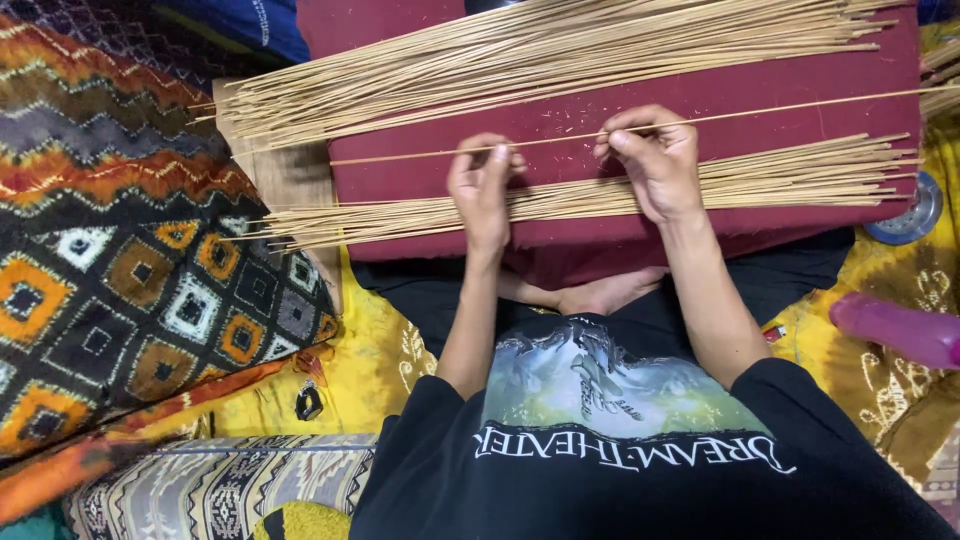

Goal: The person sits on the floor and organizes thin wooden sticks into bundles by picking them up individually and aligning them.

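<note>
**Bamboo-pale sticks sorted on a maroon board**

Maroon cloth covers one flat board point(760, 105) lying across the person's lap. Two loose bundles of thin, straight, pale sticks lie on it: a far bundle point(540, 50) fanned along the top edge and a near bundle point(780, 178) along the front edge, each too dense to count. Between them lies one single stick point(800, 104), long and slender, running almost level across the cloth. Both hands pinch it: the left hand point(481, 185) is curled with fingertips closed on it near its left end, and the right hand point(655, 160) grips it with thumb and forefinger farther along. One woven cushion point(120, 280) with diamond patterns sits to the left, on yellow printed fabric point(375, 365).
</note>
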